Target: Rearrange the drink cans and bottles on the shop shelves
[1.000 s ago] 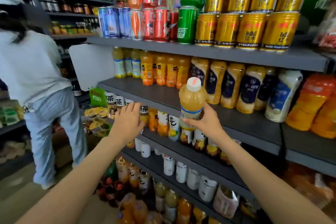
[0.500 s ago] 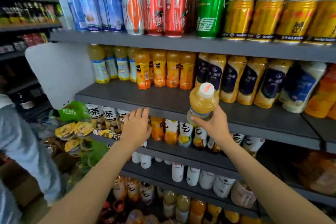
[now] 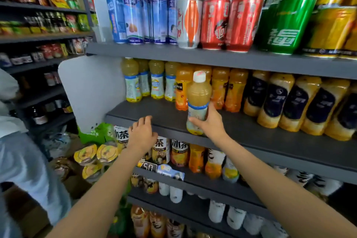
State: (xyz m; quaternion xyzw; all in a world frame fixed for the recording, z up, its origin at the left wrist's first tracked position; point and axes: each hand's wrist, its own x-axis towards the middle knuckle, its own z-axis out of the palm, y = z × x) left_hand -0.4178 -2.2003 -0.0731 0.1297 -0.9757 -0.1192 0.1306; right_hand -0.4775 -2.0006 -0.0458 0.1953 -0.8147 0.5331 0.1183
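Broadly, a dark shelving unit [image 3: 251,137] fills the view, tier on tier; top tier carries cans [image 3: 214,23], blue at left, then orange-and-white, red, green, gold at far right; middle tier carries bottles, a pale-yellow row [image 3: 146,81] at far left beside the white end panel [image 3: 90,91], orange juice bottles [image 3: 228,87] next, dark-labelled yellow ones [image 3: 289,102] to the right; lower tiers hold tea cartons [image 3: 162,147] and white bottles, partly blurred; another person's pale clothing [image 3: 25,170] shows at left edge.

Right hand [image 3: 209,121] grips a pale-yellow bottle [image 3: 199,100] low on its label, fingers and thumb wrapped round the body; bottle upright, white cap up, long axis vertical; its base sits at or just above the front part of the middle tier, touching or not I cannot tell; it stands in front of the orange bottles, not among its own kind.

Left hand [image 3: 143,133] holds nothing; fingers loosely curled, tips resting on or just over the front lip of the middle tier, left of the held bottle and apart from it.

Key relation, as I judge it: the matching pale-yellow row lies up-left and deeper from the held bottle, with bare shelf in front of it; right hand already has the bottle, so the likely move is a slide leftward and inward, kept upright; risk is clipping the nearest orange bottle.
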